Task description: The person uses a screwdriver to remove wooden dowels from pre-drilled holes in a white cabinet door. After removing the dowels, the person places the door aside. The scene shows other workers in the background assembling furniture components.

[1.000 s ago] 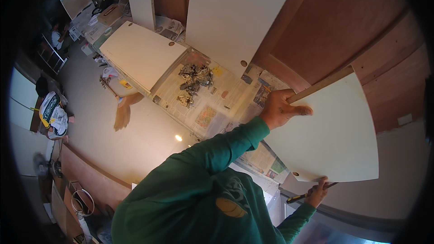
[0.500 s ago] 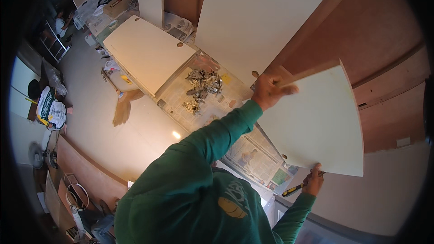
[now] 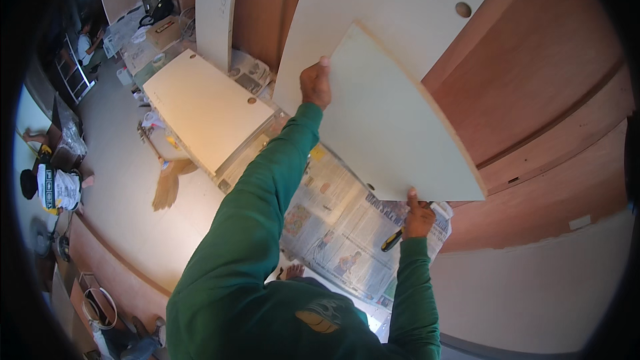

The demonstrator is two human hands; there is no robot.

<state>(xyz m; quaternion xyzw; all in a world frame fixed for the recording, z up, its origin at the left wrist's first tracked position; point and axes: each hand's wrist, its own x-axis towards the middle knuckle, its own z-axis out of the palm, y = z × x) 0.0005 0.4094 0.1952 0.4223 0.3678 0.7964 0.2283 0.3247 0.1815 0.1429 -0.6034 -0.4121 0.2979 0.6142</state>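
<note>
A white cabinet door (image 3: 400, 120) with a brown edge is tilted up over the table in both my hands. My left hand (image 3: 317, 83) grips its upper left edge, thumb pointing up. At the lower edge, my right hand (image 3: 420, 219) has its thumb over the face of the door. A tool with a black and yellow handle (image 3: 392, 240) also sticks out of my right hand; its working end is hidden. One round hinge hole (image 3: 371, 187) shows near the door's bottom corner. Newspaper (image 3: 333, 227) covers the table beneath.
Another white door (image 3: 210, 110) lies on the table to the left. Behind mine leans a larger white door (image 3: 380, 7), against brown wood panelling (image 3: 533, 93). A broom (image 3: 170, 183) lies on the floor. A person (image 3: 87, 47) is far off at upper left; someone's legs show at lower left.
Both hands have carried the door up and to the left, and its upper end has swung higher. My left arm and the door now cover the metal hinges seen on the table earlier.
</note>
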